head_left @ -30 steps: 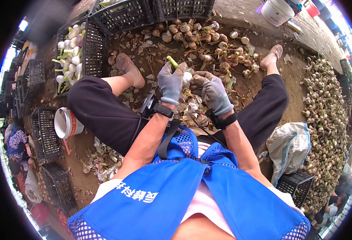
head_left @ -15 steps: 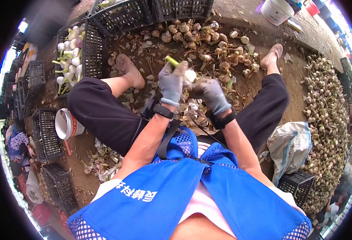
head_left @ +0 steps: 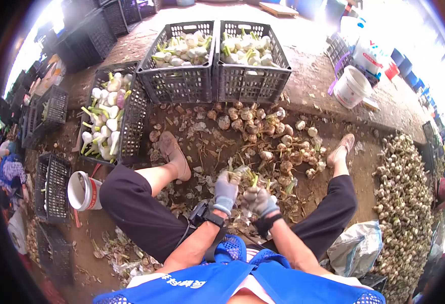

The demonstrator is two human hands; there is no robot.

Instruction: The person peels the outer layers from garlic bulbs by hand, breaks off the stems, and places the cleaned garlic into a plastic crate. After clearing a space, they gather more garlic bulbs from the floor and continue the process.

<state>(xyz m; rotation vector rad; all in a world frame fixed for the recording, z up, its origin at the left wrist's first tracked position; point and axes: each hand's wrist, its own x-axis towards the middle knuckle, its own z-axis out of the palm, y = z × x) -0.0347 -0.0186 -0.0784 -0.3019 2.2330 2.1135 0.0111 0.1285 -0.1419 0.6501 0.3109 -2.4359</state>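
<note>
My left hand and my right hand, both in grey work gloves, are close together above the littered ground between my legs. A short green garlic stem sticks up from the right hand's curled fingers; that hand is closed on the garlic, whose bulb is mostly hidden. The left hand's fingers are bent and pressed together beside it, and what they hold cannot be made out. Just beyond the hands lies a pile of untrimmed garlic bulbs with dirty skins, amid loose peelings.
Two black crates of pale garlic stand ahead. Another garlic crate is at the left, near a white bucket. A large garlic heap spreads at the right, with a white sack nearby. One more bucket stands far right.
The view has tilted up, showing more of the crates ahead. The white bulb seen between the hands is now mostly hidden, and the green stem shows at the right hand rather than the left.
</note>
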